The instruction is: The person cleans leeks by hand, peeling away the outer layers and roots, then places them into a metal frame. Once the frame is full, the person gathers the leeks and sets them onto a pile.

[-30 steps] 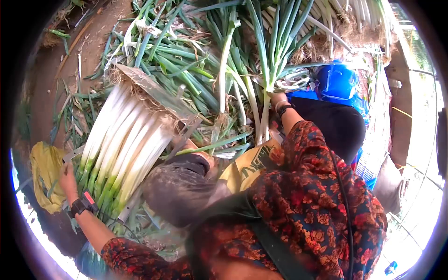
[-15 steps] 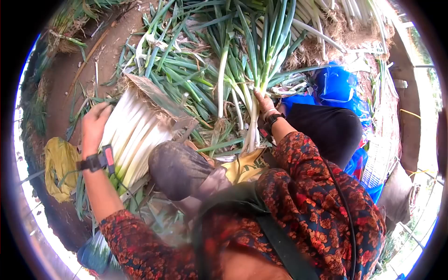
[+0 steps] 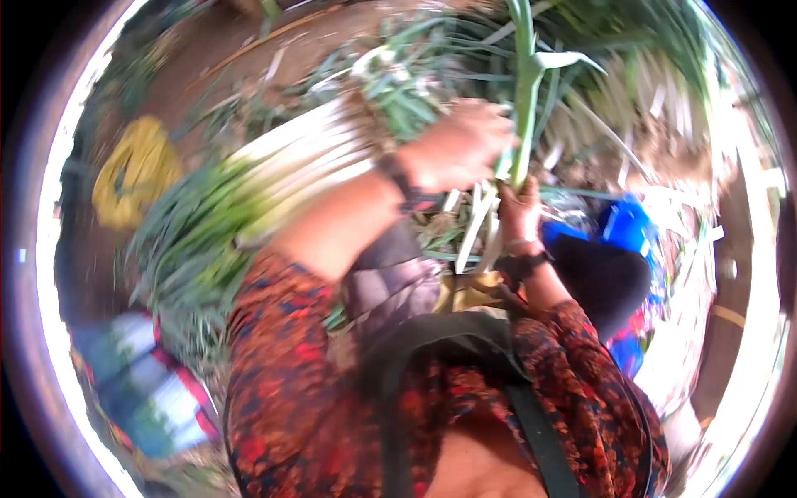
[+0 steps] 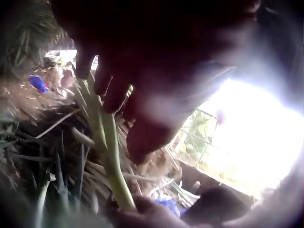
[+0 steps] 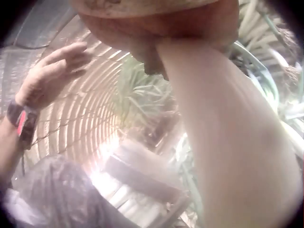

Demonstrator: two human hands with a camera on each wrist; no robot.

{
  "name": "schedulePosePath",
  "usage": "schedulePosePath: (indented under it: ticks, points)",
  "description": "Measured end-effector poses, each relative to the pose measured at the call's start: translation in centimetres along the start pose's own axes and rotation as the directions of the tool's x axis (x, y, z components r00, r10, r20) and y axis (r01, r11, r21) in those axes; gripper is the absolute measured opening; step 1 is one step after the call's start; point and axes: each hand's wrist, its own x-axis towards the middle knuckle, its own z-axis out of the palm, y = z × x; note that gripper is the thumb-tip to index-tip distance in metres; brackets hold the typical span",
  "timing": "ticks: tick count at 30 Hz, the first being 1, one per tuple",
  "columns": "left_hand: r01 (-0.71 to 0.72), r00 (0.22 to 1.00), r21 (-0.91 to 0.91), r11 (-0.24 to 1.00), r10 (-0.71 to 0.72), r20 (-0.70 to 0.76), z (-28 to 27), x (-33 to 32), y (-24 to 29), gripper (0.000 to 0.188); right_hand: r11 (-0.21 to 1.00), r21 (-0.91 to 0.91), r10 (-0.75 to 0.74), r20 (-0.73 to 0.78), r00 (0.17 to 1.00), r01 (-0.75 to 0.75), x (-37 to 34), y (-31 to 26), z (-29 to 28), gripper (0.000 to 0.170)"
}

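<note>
My right hand (image 3: 520,217) grips a green onion (image 3: 526,100) that stands upright in front of me. In the right wrist view its pale stalk (image 5: 228,123) fills the right side, below the curled fingers. My left hand (image 3: 461,145), blurred, reaches across beside the leaves; in the right wrist view its fingers (image 5: 71,50) are extended and loosely spread. Seen from the left wrist, dark fingers (image 4: 114,95) overlap the upper part of the stalk (image 4: 111,156). A row of trimmed green onions (image 3: 311,153) lies to the left, white ends toward the middle.
More green onions (image 3: 656,108) with roots are piled at the upper right. A yellow plastic bag (image 3: 137,170) lies at the far left. A blue plastic item (image 3: 629,224) is beside my dark-clothed knee (image 3: 602,282). Colourful printed packaging (image 3: 158,386) shows at lower left.
My left hand has left the row of trimmed green onions and swung right to the stalk in my right hand. The right hand keeps its grip; the head view has shifted left.
</note>
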Motion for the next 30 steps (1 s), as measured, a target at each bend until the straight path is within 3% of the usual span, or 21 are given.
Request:
schedulePosePath:
  ticks: [1,2,5,6,7,8,9,10,12,14,16,18,20,22,25,27,30]
  points:
    - [-0.045,0.997,0.187,0.981,0.054,-0.046,1.4,0.0,0.6,0.048,0.991,0.133,-0.032,0.084,0.996,0.021,-0.7,-1.4,0.7,0.030]
    - [-0.090,0.990,0.371,0.924,0.123,-0.068,2.7,-0.3,0.7,0.047,0.988,0.110,-0.119,0.111,0.987,0.107,-1.1,-1.7,1.2,0.032]
    - [-0.004,0.995,0.667,0.745,0.067,-0.069,0.9,-1.9,1.7,0.033,0.989,-0.055,-0.122,0.246,0.962,0.140,-2.1,-6.2,2.1,0.035]
    - [0.031,0.999,0.713,0.701,-0.009,-0.035,-1.3,-2.7,2.9,0.020,0.979,-0.104,-0.138,0.297,0.945,0.175,-2.2,-7.5,2.4,0.035]
    - [0.070,0.981,0.754,0.654,-0.184,0.068,-3.4,-3.1,3.4,0.014,0.974,0.011,-0.215,0.335,0.917,0.225,-3.0,-8.2,3.5,0.037]
    - [0.089,0.919,0.791,0.606,-0.355,0.169,-5.1,-3.5,4.1,0.010,0.894,-0.331,-0.160,0.394,0.905,0.302,-4.2,-12.8,4.3,0.040]
    - [0.138,0.948,0.716,0.685,-0.301,0.106,-5.9,-4.8,3.1,0.014,0.877,-0.309,-0.218,0.428,0.877,0.369,-4.7,-13.0,5.1,0.041]
    - [0.137,0.872,0.652,0.746,-0.403,0.278,-8.7,-5.4,3.6,0.014,0.856,-0.280,-0.278,0.461,0.843,0.435,-4.5,-13.1,6.1,0.041]
    - [0.253,0.871,0.578,0.776,-0.443,0.213,-9.6,-9.5,1.0,0.011,0.622,-0.272,-0.505,0.576,0.642,0.734,-4.6,-13.6,8.4,0.042]
    - [0.415,0.869,0.436,0.798,-0.490,0.070,-9.3,-14.5,-1.0,0.004,0.580,-0.257,-0.451,0.689,0.567,0.773,-4.8,-14.2,10.9,0.041]
    - [0.641,0.612,0.447,0.624,-0.767,0.194,-12.0,-18.0,-1.5,0.013,0.497,-0.248,-0.424,0.767,0.482,0.832,-5.1,-14.4,13.5,0.040]
    - [0.704,0.616,0.464,0.537,-0.787,-0.024,-14.5,-23.6,-2.4,0.011,0.564,-0.156,-0.460,0.756,0.466,0.811,-5.1,-14.1,15.4,0.037]
    - [0.685,0.696,0.493,0.536,-0.683,-0.224,-17.3,-29.6,-2.5,0.017,0.569,-0.066,-0.485,0.778,0.400,0.820,-4.4,-13.3,17.5,0.040]
    - [0.732,0.595,0.587,0.345,-0.744,-0.305,-20.3,-32.8,-0.7,0.022,0.497,-0.065,-0.499,0.794,0.346,0.865,-4.9,-14.9,19.7,0.040]
    - [0.724,0.566,0.669,0.167,-0.700,-0.437,-23.1,-37.0,1.1,0.028,0.528,0.113,-0.592,0.760,0.269,0.842,-4.7,-14.1,25.4,0.040]
    - [0.708,0.548,0.705,0.036,-0.658,-0.517,-23.8,-37.9,1.5,0.031,0.506,0.125,-0.620,0.740,0.259,0.853,-4.7,-13.8,29.0,0.038]
    - [0.724,0.368,0.676,-0.136,-0.753,-0.546,-22.7,-39.5,-1.5,0.037,0.514,0.090,-0.564,0.784,0.258,0.853,-3.2,-11.6,33.9,0.034]
